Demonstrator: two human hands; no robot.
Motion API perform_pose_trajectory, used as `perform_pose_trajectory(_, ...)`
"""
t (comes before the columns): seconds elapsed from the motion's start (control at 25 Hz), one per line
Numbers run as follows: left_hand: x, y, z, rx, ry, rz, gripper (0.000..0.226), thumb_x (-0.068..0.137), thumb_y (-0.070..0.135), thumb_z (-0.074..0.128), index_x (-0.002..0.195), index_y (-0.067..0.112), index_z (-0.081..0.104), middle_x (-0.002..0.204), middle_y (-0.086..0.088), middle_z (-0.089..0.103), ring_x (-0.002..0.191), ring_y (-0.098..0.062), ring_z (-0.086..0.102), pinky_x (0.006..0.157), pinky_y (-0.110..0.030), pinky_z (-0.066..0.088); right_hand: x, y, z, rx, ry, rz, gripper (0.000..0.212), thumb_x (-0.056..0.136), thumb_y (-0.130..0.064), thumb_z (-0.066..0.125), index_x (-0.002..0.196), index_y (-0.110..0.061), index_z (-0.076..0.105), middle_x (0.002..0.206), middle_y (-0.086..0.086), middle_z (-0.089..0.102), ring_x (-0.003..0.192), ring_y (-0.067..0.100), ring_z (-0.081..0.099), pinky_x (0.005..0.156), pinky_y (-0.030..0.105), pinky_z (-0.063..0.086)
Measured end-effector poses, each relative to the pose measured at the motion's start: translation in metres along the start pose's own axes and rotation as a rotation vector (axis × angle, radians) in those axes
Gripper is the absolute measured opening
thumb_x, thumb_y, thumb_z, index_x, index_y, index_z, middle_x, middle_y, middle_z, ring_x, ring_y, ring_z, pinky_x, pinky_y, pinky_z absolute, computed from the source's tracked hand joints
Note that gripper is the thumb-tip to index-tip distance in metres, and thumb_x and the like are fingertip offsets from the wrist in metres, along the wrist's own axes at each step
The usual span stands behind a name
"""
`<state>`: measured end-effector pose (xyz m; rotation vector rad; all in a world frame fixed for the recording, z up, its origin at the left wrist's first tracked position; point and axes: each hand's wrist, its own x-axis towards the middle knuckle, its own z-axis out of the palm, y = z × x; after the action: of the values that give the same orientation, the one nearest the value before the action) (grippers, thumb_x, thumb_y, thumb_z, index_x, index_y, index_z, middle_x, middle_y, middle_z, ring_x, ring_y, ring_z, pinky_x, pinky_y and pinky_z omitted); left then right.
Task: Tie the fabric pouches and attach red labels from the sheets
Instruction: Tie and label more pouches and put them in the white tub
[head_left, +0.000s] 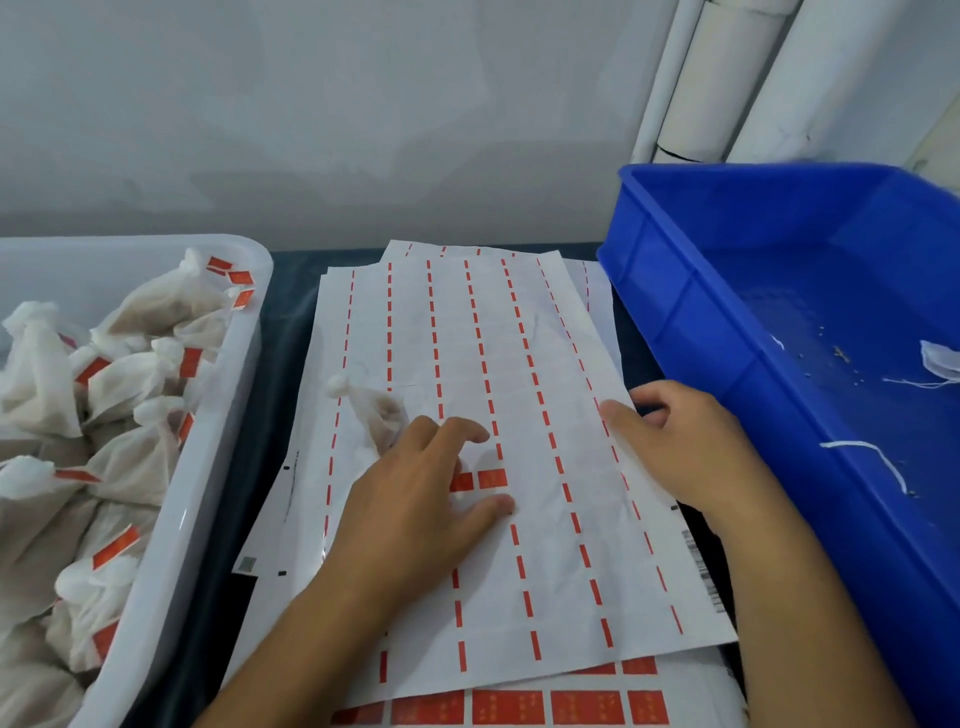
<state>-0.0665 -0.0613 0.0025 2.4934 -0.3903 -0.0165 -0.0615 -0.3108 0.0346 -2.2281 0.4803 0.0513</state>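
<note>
Left hand (415, 499) lies flat, loose grip, pinning the nearly stripped label sheet (519, 415) by its last red labels (483, 479) — right hand (691, 447) pinches the sheet's edge, probably to steady it; tied pouch (376, 410) waits on the sheet.

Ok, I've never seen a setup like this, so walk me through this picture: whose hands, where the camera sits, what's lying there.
There is no machine here. A camera worn on a person's head looks down at their two bare hands. The left hand lies on a nearly used-up label sheet, next to two remaining red labels. The right hand touches the sheet's right edge; whether it grips it is unclear. One tied fabric pouch lies on the sheet. The white bin at left holds labelled pouches; the blue bin at right holds only string scraps.
</note>
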Motion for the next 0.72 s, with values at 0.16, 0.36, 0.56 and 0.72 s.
perform_pose_trajectory(0.16, 0.001, -0.003, -0.001, -0.018, 0.024, -0.035, 0.048, 0.082, 0.069, 0.068, 0.117, 0.060, 0.036, 0.113, 0.031, 0.042, 0.088, 0.005, 0.055, 0.071, -0.005, 0.041, -0.008, -0.010, 0.000, 0.389, -0.362, 0.051, 0.025, 0.094, -0.047, 0.069, 0.108, -0.027, 0.076, 0.099, -0.007, 0.081, 0.085, 0.018, 0.079, 0.077, 0.040, 0.060)
perform_pose_trajectory(0.36, 0.003, -0.007, -0.001, -0.059, 0.072, -0.054, 0.035, 0.087, 0.062, 0.067, 0.113, 0.057, 0.044, 0.108, 0.029, 0.047, 0.085, 0.005, 0.055, 0.066, -0.003, 0.038, -0.006, -0.009, 0.008, 0.561, -0.491, 0.060, 0.029, 0.092, -0.034, 0.071, 0.119, -0.025, 0.073, 0.111, 0.001, 0.079, 0.098, 0.027, 0.078, 0.089, 0.048, 0.059)
perform_pose_trajectory(0.56, 0.003, -0.006, -0.003, -0.085, 0.054, -0.062, 0.046, 0.084, 0.072, 0.062, 0.124, 0.054, 0.051, 0.115, 0.029, 0.049, 0.089, 0.003, 0.057, 0.083, -0.017, 0.055, -0.002, -0.011, 0.013, 0.715, -0.447, 0.188, 0.027, 0.096, -0.028, 0.066, 0.121, -0.019, 0.071, 0.110, 0.009, 0.079, 0.096, 0.034, 0.077, 0.080, 0.048, 0.062)
perform_pose_trajectory(0.72, 0.000, -0.001, -0.007, -0.087, 0.036, -0.072, 0.064, 0.079, 0.080, 0.059, 0.136, 0.054, 0.049, 0.122, 0.034, 0.042, 0.096, 0.001, 0.058, 0.089, -0.022, 0.057, 0.000, -0.013, 0.017, 0.779, -0.383, 0.260, 0.029, 0.097, -0.030, 0.063, 0.122, -0.017, 0.072, 0.109, 0.011, 0.079, 0.094, 0.035, 0.078, 0.083, 0.047, 0.060)
